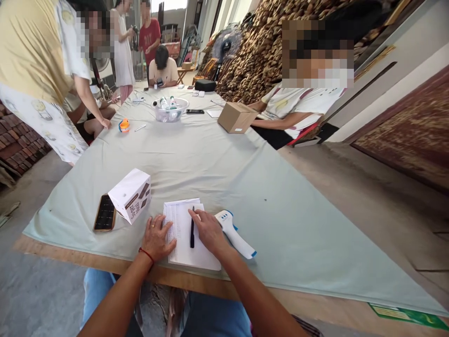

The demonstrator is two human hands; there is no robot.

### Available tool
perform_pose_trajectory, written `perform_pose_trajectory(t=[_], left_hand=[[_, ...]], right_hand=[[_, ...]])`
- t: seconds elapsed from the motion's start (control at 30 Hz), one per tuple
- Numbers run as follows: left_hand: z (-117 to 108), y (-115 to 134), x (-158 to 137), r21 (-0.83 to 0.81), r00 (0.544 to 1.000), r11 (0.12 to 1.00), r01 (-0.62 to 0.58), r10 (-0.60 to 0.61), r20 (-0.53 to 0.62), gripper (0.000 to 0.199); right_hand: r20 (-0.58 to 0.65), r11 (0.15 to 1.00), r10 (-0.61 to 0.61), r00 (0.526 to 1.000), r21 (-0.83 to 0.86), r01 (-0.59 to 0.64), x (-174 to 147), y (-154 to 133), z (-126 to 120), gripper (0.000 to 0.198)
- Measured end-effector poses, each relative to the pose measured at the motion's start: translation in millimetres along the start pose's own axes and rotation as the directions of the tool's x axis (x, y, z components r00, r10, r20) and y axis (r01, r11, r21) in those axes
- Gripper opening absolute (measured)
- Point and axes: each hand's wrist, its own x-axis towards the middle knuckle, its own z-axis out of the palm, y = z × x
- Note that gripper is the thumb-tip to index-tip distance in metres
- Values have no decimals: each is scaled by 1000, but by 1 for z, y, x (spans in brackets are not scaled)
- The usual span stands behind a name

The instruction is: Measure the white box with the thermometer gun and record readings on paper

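A small stack of white papers with faint writing lies before me near the table's front edge. My left hand rests on its left edge, fingers spread, a ring on one finger and a red cord at the wrist. A black pen lies lengthwise on the top sheet. My right hand lies palm down on the paper's right side, its fingers stretched out and their tips at the pen's upper end. Just right of that hand is a white and blue infrared thermometer.
Left of the papers stand a white box and a dark phone. Farther off are an orange and blue tape roll, a clear basin of bottles and a cardboard box by a seated person. Several other people surround the table.
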Motion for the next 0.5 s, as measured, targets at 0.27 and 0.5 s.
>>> perform_pose_trajectory(t=[0.27,0.5], left_hand=[[-1,-11,-13,-32,778,970,242,-213,-591,39],[-3,-52,-7,-361,583,848,388,-529,-616,94]], right_hand=[[-57,814,564,824,-129,-566,-30,16,-24,54],[147,785,617,773,-181,-592,-51,39,-29,44]])
